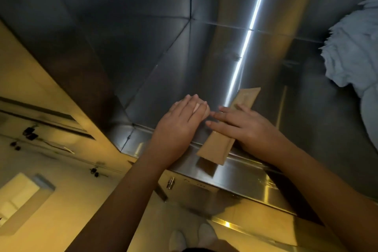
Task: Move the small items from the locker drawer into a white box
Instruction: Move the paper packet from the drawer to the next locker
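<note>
I look down into a stainless-steel locker drawer. My left hand reaches over the drawer's front rim, its fingers curled round a small pale pinkish item. Just right of it, my right hand lies across a long brown paper packet with its fingers straight; the thumb is hidden. The packet slants from inside the drawer out over the front rim. The fingertips of the two hands almost touch. A white box stands on the floor at the lower left.
A crumpled white cloth lies at the drawer's right side. The drawer's steel front rim runs under my forearms. A wall with small dark fittings is at the left. My white shoes show at the bottom.
</note>
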Demonstrator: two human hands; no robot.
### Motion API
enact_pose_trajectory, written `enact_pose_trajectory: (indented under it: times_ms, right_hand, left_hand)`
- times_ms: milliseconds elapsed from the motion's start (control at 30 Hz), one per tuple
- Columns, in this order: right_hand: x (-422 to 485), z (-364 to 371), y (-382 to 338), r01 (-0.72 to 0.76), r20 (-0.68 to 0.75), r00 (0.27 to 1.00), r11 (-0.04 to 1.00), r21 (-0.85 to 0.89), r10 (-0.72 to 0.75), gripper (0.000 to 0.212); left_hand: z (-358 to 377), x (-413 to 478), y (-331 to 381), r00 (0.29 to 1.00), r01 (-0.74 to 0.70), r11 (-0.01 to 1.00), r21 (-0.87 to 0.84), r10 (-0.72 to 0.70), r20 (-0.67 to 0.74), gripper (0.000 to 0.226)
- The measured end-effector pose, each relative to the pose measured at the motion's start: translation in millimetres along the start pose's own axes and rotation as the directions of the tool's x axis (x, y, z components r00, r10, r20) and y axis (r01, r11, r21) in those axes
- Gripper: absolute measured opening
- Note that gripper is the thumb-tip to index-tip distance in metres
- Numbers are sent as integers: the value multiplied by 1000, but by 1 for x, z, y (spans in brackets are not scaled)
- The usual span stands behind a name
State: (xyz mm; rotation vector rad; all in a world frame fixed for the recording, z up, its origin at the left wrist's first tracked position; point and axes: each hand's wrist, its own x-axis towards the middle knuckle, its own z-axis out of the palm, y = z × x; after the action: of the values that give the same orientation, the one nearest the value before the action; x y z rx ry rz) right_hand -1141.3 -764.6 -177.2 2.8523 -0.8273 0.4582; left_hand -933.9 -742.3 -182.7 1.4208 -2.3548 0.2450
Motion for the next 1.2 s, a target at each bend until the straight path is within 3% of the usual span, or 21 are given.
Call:
enact_pose_trajectory:
  times_ms: [367, 500, 700, 833, 967, 1033, 1133, 1200]
  right_hand:
    - [40, 23, 22, 111, 66, 991, 987, 112, -119, 36]
    - [51, 24, 24, 14, 84, 996, 970, 244, -36, 56]
    - [54, 23, 28, -97, 194, 981, 901, 424, 14, 57]
    - [51, 23, 29, -125, 246, 969, 874, 469, 6, 62]
    - [48, 23, 28, -130, 240, 971, 893, 431, 26, 54]
    - [46, 24, 26, -179, 226, 969, 920, 349, 102, 51]
    - [44, 28, 25, -306, 287, 926, 932, 195, 244, 63]
    - [44, 31, 27, -319, 354, 898, 941, 117, 260, 66]
  left_hand:
    - [6, 13, -24, 991, 110, 994, -6, -109, 82, 44]
    - [8, 17, -28, 979, 183, 983, -31, -179, 102, 45]
    - [11, 17, -27, 964, 252, 967, 22, -253, 86, 49]
    - [12, 16, -29, 948, 278, 960, 12, -277, 158, 52]
    - [13, 15, -31, 932, 297, 955, 17, -294, 213, 53]
    - [11, 14, -30, 925, 319, 948, 3, -312, 215, 52]
    - [7, 13, -28, 927, 326, 945, -31, -313, 205, 50]
    - [8, 12, -29, 925, 312, 950, -10, -301, 233, 50]
